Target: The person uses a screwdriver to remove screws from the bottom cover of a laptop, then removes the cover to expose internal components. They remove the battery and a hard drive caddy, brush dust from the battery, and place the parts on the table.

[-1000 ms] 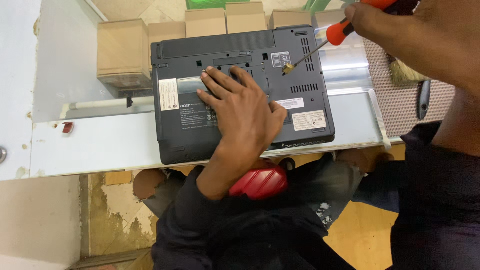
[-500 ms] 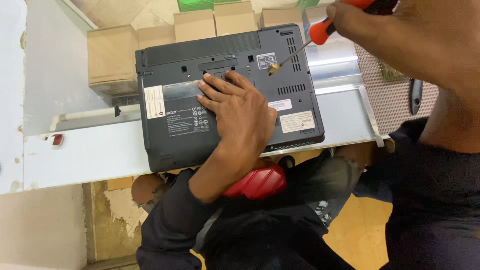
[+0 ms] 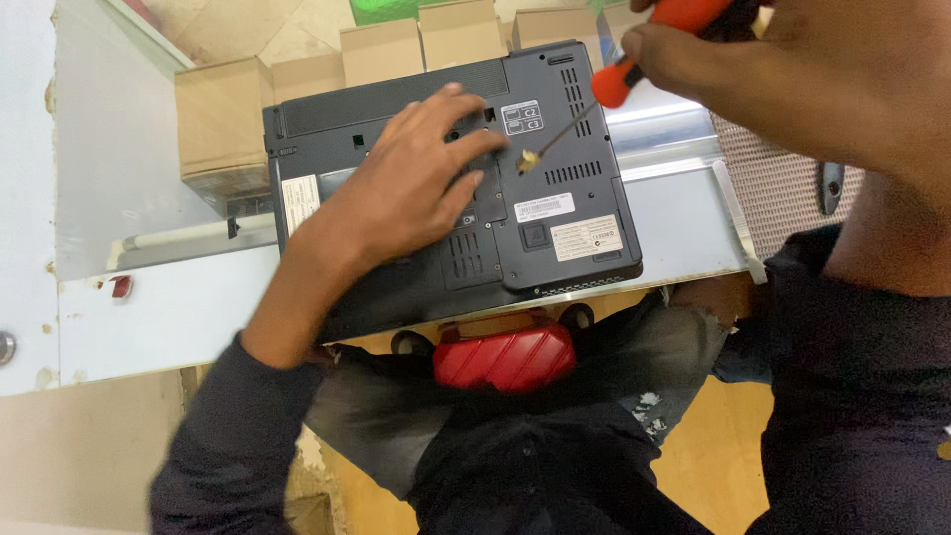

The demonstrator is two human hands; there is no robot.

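Observation:
A dark grey laptop (image 3: 555, 238) lies upside down on a white counter (image 3: 149, 317), its base with vents and stickers facing up. My left hand (image 3: 396, 193) rests flat on the base, fingers spread, fingertips near the far edge. My right hand (image 3: 773, 79) grips a red-handled screwdriver (image 3: 619, 79) at the upper right. Its thin shaft slants down to the left, and the brass-coloured tip touches the base just right of my left fingertips.
Several brown cardboard boxes (image 3: 223, 119) stand behind the laptop along the counter's far side. A red ribbed object (image 3: 505, 355) sits on my lap below the counter edge. A woven mat (image 3: 773, 188) and a metal strip lie to the right.
My left hand has slid from the middle of the laptop base up towards its far edge, nearer the screwdriver tip. The screwdriver stays on the same spot of the base.

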